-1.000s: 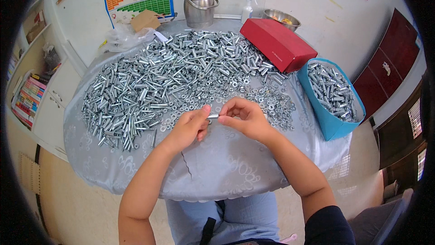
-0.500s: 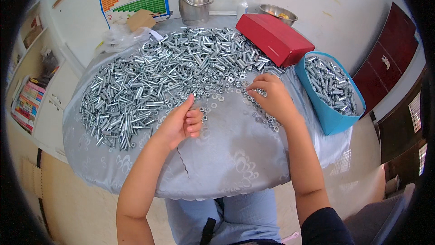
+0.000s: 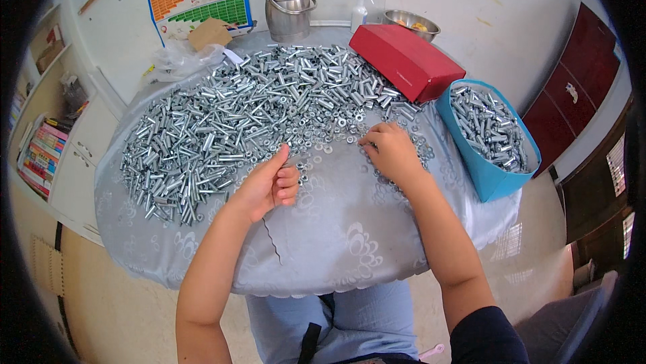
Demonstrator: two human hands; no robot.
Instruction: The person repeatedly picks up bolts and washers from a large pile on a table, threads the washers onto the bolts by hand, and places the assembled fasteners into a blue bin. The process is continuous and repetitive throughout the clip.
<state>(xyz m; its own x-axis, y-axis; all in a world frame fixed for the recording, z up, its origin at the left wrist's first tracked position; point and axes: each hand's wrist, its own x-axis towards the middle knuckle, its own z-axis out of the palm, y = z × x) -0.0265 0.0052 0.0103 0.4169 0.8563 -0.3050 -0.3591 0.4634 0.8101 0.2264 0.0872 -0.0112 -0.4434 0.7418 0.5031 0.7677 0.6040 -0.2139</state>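
Note:
My left hand (image 3: 270,186) is closed with the thumb up, above the front of the table. A small grey metal piece (image 3: 296,159) shows beside its thumb; the fingers hide the rest. My right hand (image 3: 389,152) reaches down to the loose washers (image 3: 328,149), its fingertips pinched together. What they hold, if anything, is hidden. Beyond both hands spreads a large heap of silvery metal sleeves (image 3: 195,138), with nuts and washers along its near edge. A thin wavy dark strand (image 3: 272,241) runs below my left hand.
A blue bin (image 3: 494,186) full of metal sleeve parts stands at the right, next to a red box (image 3: 407,61). Along the back are a steel pot (image 3: 287,14), a spray bottle (image 3: 359,13), a metal bowl (image 3: 424,29) and a plastic bag (image 3: 182,59). A silvery cloth (image 3: 323,243) covers the table.
My right hand has moved slightly left and down, and its fingers have drawn together at the washers. My left hand stays nearly in place; a grey piece now shows at its thumb.

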